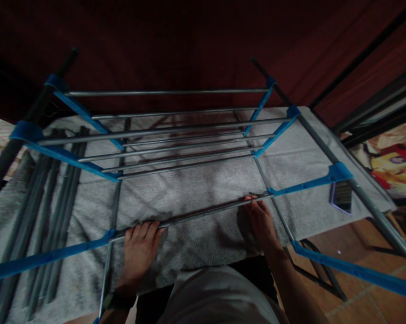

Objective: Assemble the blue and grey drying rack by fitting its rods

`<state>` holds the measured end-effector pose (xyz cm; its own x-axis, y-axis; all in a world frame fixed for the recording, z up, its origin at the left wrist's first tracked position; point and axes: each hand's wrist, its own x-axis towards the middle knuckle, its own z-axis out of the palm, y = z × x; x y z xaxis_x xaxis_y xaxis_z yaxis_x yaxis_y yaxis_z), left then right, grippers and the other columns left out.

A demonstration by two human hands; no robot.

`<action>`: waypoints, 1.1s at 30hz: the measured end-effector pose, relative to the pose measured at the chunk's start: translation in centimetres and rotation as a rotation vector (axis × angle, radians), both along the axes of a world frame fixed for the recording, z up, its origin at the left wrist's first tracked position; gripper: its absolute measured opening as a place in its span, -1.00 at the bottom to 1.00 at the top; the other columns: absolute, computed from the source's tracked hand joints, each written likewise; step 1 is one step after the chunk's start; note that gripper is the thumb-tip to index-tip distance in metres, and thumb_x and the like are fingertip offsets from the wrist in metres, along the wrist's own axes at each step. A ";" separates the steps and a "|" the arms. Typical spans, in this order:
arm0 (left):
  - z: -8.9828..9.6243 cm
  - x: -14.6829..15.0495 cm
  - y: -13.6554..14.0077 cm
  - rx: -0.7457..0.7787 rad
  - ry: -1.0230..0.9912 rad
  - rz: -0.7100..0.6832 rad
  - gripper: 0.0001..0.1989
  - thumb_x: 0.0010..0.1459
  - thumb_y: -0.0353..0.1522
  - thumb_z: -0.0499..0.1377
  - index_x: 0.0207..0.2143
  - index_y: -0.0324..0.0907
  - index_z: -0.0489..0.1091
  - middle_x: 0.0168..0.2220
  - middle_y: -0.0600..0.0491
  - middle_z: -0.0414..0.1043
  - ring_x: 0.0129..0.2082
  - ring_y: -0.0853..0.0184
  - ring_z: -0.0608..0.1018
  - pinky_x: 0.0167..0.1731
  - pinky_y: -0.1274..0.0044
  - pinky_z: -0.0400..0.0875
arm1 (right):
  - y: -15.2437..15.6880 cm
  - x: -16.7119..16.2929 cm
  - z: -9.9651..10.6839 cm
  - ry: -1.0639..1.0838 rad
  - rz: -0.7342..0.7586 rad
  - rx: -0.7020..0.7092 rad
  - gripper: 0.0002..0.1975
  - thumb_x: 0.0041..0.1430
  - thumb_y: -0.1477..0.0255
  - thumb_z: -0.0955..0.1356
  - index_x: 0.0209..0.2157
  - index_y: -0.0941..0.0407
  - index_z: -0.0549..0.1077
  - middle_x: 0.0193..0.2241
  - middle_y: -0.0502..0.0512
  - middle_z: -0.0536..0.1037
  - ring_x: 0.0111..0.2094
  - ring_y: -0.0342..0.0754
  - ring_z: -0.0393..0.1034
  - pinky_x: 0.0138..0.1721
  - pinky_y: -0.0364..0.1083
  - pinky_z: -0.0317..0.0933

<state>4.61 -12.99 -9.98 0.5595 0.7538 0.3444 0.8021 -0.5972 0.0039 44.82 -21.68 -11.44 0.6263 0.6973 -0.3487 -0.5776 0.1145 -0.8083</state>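
My left hand is wrapped over the left end of a thin metal rod, near a blue plastic bracket. Close to the rod's right end, my right hand grips it with fingers curled, beside another blue bracket. The rod spans between these two brackets. It belongs to a rack frame of dark upright tubes and blue brackets. Farther back, several crossbars are seated in more brackets on both sides.
Several loose grey tubes lie at the left on the grey cloth-covered surface. A phone rests near the right edge. A dark red curtain hangs behind. Lower right, a dark metal frame stands on the tiled floor.
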 end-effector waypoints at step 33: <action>-0.1 0.0 -0.1 -0.111 -0.048 0.050 -0.66 0.48 -0.19 0.03 -0.07 -0.15 0.54 -0.26 -0.05 0.60 -0.19 0.08 0.53 -0.10 0.29 0.25 | -0.1 0.1 0.2 -0.001 0.024 0.007 -0.76 0.09 0.38 0.61 -0.22 -0.05 0.59 -0.17 -0.05 0.69 -0.11 -0.08 0.63 -0.01 -0.08 0.58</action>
